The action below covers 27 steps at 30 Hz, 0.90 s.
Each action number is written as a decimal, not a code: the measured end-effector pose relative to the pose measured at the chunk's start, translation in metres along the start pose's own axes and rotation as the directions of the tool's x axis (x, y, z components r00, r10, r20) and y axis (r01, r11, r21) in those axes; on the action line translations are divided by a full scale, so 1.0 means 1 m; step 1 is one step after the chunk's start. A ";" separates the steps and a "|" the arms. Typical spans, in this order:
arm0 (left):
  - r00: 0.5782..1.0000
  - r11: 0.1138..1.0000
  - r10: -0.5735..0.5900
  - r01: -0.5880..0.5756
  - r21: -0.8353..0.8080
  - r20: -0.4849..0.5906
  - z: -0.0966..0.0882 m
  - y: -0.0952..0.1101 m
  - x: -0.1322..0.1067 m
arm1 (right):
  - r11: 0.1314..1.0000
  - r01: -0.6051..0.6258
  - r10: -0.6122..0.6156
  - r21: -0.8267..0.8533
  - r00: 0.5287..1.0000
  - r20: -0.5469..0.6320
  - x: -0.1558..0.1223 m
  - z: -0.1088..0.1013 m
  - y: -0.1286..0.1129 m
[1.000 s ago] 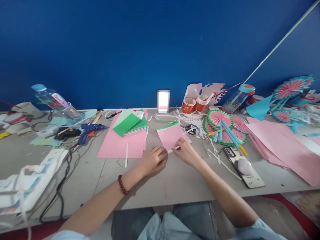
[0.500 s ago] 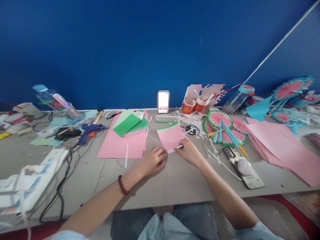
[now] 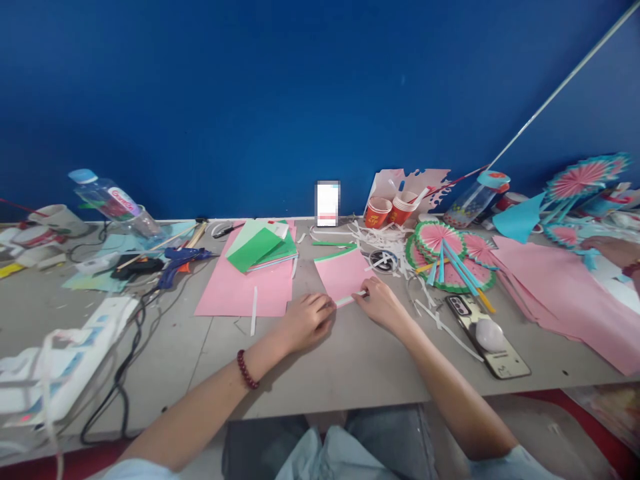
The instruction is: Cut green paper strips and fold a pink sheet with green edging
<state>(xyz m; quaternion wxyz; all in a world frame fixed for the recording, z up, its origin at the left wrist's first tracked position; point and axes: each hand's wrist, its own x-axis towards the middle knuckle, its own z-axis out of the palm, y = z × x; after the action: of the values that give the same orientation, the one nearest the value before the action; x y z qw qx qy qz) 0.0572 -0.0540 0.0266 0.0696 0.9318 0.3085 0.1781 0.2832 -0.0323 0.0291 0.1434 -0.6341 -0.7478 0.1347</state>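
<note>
A small pink paper sheet [image 3: 343,272] with a green far edge lies on the grey table [image 3: 350,360] in front of me. Both my hands press on its near edge, where a narrow white folded strip [image 3: 349,299] shows. My left hand [image 3: 306,320] is curled, fingertips pinching the strip's left end. My right hand [image 3: 380,304] is curled too, fingers pinching the strip's right end. A red bead bracelet sits on my left wrist.
A large pink sheet [image 3: 240,287] with a stack of green papers [image 3: 260,248] lies to the left, with a blue glue gun [image 3: 180,259], cables and a power strip [image 3: 65,353] beyond. Right: paper fans [image 3: 445,257], a phone [image 3: 487,333], pink sheets [image 3: 565,287], red cups [image 3: 387,210]. Another person's hand [image 3: 613,250] shows at far right.
My right hand has slid slightly right along the strip. Another person's hand has come into view at the far right edge.
</note>
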 end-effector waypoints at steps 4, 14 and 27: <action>1.000 1.000 0.001 -0.001 -0.007 -0.003 0.001 0.000 -0.001 | 1.000 0.008 -0.008 -0.011 1.000 -0.007 0.001 0.000 0.002; 1.000 1.000 0.002 -0.002 -0.007 -0.017 0.001 0.000 0.000 | 0.998 -0.029 0.029 -0.058 1.000 -0.005 -0.001 -0.004 0.003; 1.000 1.000 -0.009 0.009 -0.021 -0.023 0.002 -0.001 -0.001 | 1.000 0.000 0.001 0.012 0.997 -0.078 0.006 -0.003 0.033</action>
<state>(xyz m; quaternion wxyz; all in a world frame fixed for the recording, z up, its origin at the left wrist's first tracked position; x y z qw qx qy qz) 0.0563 -0.0535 0.0243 0.0765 0.9275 0.3117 0.1918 0.3134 -0.0214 0.0194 0.1764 -0.6381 -0.7407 0.1143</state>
